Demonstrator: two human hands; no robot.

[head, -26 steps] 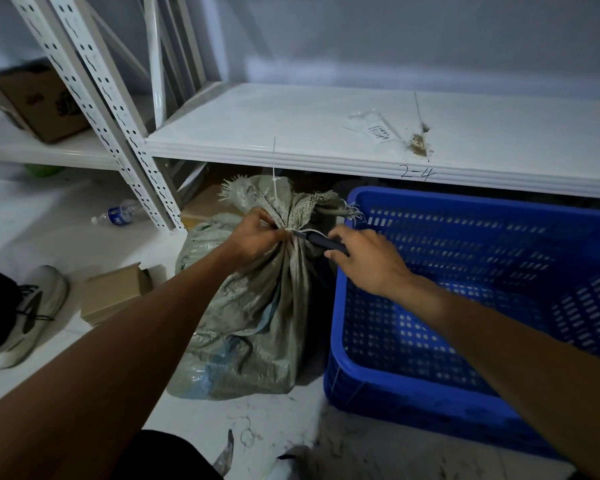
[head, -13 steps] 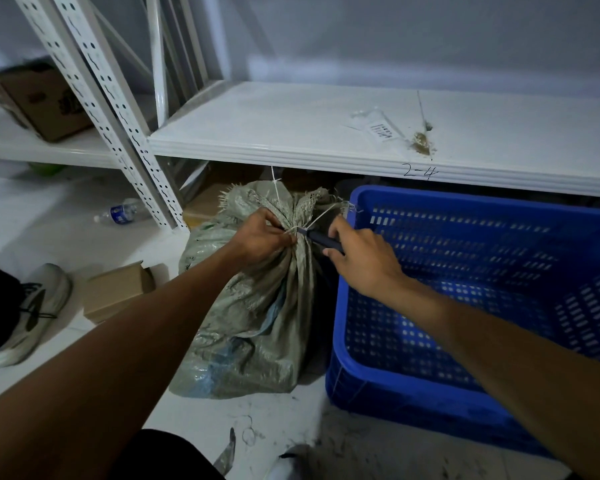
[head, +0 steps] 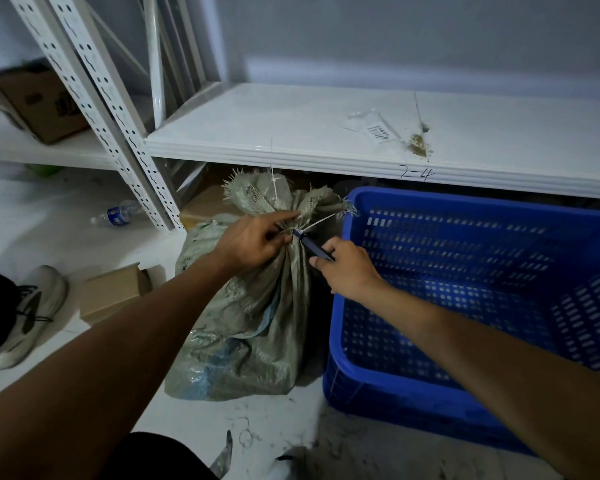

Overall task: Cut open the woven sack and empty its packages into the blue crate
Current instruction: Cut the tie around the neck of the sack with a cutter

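Note:
A grey-green woven sack (head: pixel 246 323) stands on the floor, its neck bunched and bound by white zip ties (head: pixel 317 224). My left hand (head: pixel 253 239) grips the neck just below the ties. My right hand (head: pixel 347 266) holds a dark-handled cutter (head: pixel 310 244), whose tip touches the ties at the neck. The blue perforated crate (head: pixel 482 415) sits on the floor right beside the sack, with nothing visible inside. The sack's contents are hidden.
A white metal shelf (head: pixel 326 150) runs above the sack and crate, with a clear bag and debris on it. A small cardboard box (head: pixel 113 292), a water bottle (head: pixel 116 214) and a person's shoe (head: pixel 25 317) lie on the floor at left.
My right hand has drawn back slightly to the right, exposing more of the cutter's handle. One white tie end now sticks out toward the crate. My left hand stays on the neck.

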